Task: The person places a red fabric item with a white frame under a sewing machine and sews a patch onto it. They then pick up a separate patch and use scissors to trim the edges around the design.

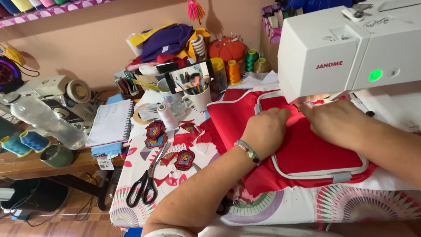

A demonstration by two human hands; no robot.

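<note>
My left hand [265,129] rests fingers-down on red fabric [307,151] stretched in a white embroidery hoop [320,174]. A beaded bracelet circles that wrist. My right hand [335,120] lies flat on the same fabric, its fingertips close under the needle area of the white sewing machine [346,48]. Whether either hand pinches the cloth is hidden. A green light glows on the machine's front.
Black-handled scissors [147,177] and three embroidered patches [184,159] lie left of the hoop on a patterned cloth. Behind stand a white thread spool [167,115], a mug with a phone [189,77], coloured thread cones, a notebook [110,123], a plastic bottle [46,120].
</note>
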